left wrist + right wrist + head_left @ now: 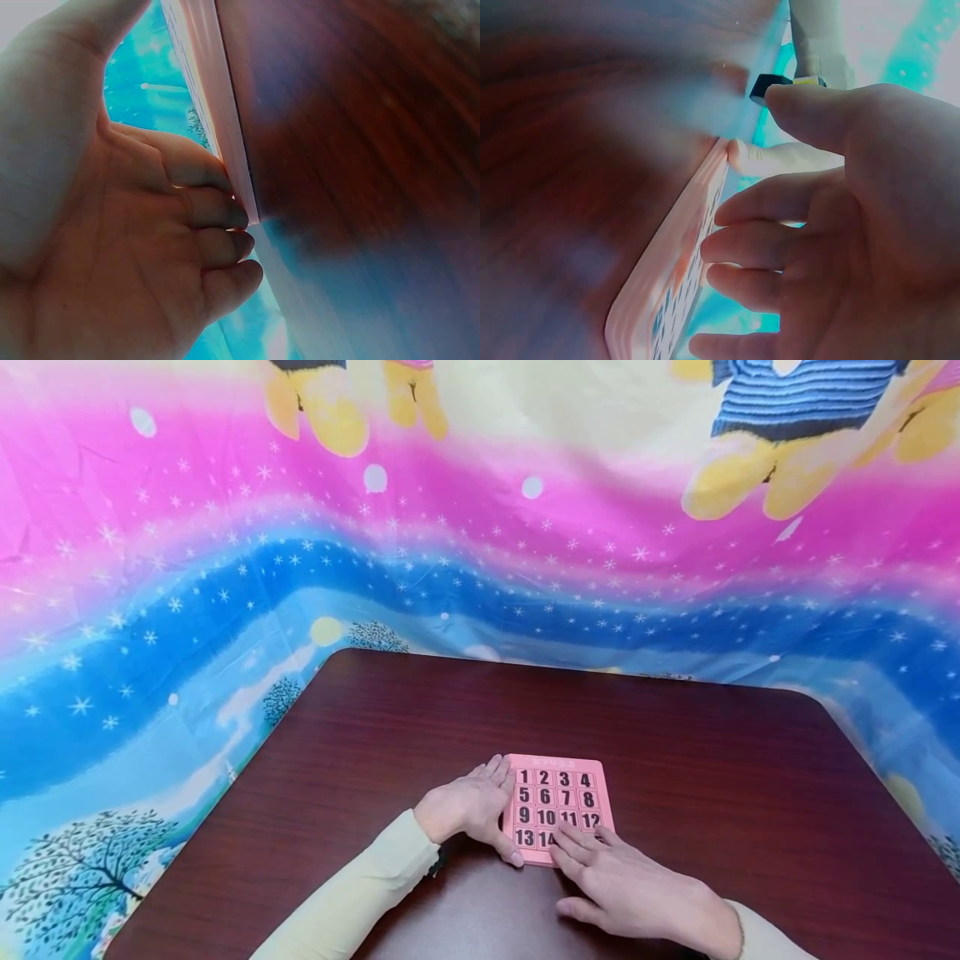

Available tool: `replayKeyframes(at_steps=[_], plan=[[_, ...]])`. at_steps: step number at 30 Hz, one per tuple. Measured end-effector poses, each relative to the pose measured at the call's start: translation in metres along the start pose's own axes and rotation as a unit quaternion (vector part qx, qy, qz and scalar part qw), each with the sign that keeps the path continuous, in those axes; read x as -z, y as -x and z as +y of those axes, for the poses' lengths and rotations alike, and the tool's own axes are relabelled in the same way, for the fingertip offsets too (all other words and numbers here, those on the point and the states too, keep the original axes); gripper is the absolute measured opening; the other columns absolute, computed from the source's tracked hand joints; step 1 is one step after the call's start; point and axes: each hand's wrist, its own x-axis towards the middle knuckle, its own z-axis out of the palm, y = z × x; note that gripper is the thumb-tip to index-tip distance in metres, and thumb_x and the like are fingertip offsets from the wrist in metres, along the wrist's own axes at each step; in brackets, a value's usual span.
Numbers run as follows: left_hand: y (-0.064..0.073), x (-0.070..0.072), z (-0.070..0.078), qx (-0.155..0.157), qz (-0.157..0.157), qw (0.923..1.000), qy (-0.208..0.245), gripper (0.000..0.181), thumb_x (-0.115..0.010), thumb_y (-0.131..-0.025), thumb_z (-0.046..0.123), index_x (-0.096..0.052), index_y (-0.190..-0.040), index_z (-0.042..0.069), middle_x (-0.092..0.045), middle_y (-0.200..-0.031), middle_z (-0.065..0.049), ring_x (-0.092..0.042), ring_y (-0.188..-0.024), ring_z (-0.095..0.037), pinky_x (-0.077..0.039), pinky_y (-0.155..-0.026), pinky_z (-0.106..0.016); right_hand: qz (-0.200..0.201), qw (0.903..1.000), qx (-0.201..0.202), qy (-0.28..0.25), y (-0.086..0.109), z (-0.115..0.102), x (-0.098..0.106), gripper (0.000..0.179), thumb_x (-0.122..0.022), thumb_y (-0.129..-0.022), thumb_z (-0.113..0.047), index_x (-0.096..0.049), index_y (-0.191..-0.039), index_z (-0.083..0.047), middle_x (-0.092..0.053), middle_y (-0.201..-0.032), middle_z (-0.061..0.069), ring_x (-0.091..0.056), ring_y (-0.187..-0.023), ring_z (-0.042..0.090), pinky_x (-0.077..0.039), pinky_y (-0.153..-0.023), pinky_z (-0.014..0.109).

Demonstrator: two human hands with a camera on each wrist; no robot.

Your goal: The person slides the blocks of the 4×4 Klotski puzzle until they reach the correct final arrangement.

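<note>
A pink sliding number puzzle (pixel 556 797) lies flat on the table, its black-numbered tiles in rows from 1 at the top left. Along its left side rests my left hand (pixel 474 803), fingertips at the upper left edge and thumb beside the lower left corner. My right hand (pixel 633 887) reaches over the lower right part with fingers extended, covering the last tiles of the bottom row. The left wrist view has the fingertips right at the puzzle's side edge (pixel 214 90). In the right wrist view, the fingers (pixel 750 244) lie over the tile face, thumb held apart.
The dark reddish-brown table (pixel 420 718) has rounded far corners and extends around the puzzle. Behind it hangs a colourful printed cloth (pixel 480 543) with snowflakes and trees. A small black object (pixel 767 88) sits at the left wrist in the right wrist view.
</note>
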Motion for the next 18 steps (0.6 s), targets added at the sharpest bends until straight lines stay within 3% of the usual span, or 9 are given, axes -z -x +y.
replayKeyframes(at_steps=[6,10,18], plan=[[0.000,0.001,-0.001,0.001,-0.003,1.0000,0.004,0.128,-0.072,-0.066,0.077,-0.019,-0.156,0.002,-0.009,-0.165,-0.015,-0.008,-0.154,-0.026,-0.015,-0.127,-0.034,0.012,0.9996,-0.024,0.003,0.013,0.008,-0.001,0.067,-0.050,-0.096,-0.056,-0.055,-0.138,-0.004,-0.054,-0.144,0.013,-0.049,-0.136,0.031,-0.043,-0.104,0.061],[0.001,0.001,-0.001,0.003,-0.004,1.0000,0.005,0.128,-0.072,-0.066,0.076,-0.019,-0.156,0.003,-0.008,-0.166,-0.014,-0.008,-0.154,-0.026,-0.015,-0.127,-0.034,-0.007,0.9993,-0.036,-0.004,0.019,0.011,-0.001,0.067,-0.051,-0.096,-0.057,-0.056,-0.138,-0.005,-0.054,-0.144,0.014,-0.049,-0.135,0.031,-0.044,-0.103,0.062],[-0.001,-0.001,0.001,0.003,-0.002,1.0000,0.002,0.129,-0.072,-0.065,0.077,-0.019,-0.156,0.003,-0.011,-0.165,-0.015,-0.009,-0.154,-0.026,-0.015,-0.127,-0.034,0.007,0.9998,-0.013,0.016,0.018,0.009,-0.004,0.066,-0.048,-0.097,-0.057,-0.057,-0.137,-0.005,-0.057,-0.141,0.013,-0.051,-0.134,0.029,-0.047,-0.100,0.057]])
